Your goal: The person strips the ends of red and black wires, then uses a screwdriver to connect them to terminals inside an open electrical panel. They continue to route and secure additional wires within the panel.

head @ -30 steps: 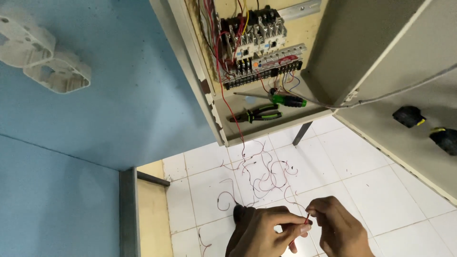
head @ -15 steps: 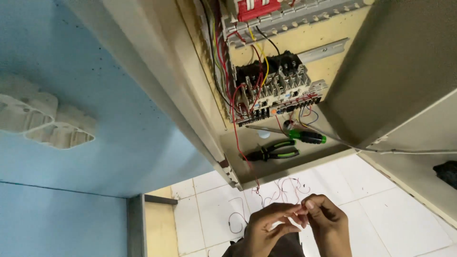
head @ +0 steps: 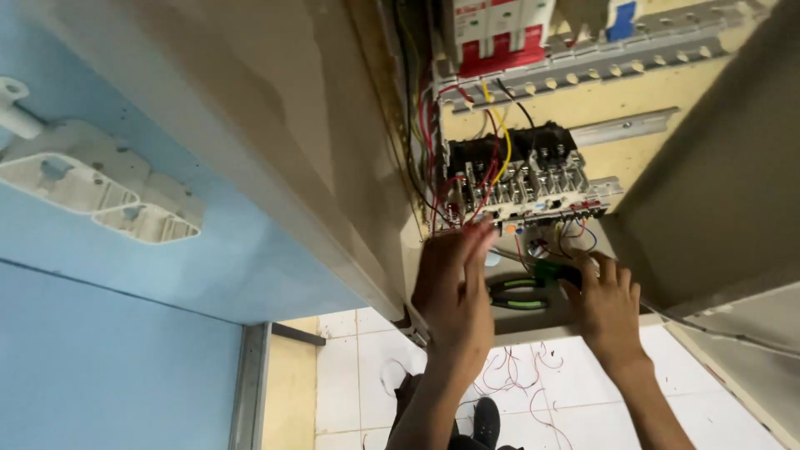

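Blue wall and white floor tiles (head: pixel 350 367) frame our open electrical cabinet (head: pixel 275 167). Our left hand (head: pixel 454 287) reaches up with fingers spread, holding nothing, its tips at the terminal block (head: pixel 525 187) and red wires (head: pixel 433 158). Our right hand (head: pixel 604 304) rests open beside the green-handled pliers (head: pixel 517 293) on the cabinet floor. We would best move slowly, keeping fingertips off bare terminals.

terminal block (head: pixel 521 179) | black-and-white, red and yellow wires attached | mounted inside cabinet (upright)
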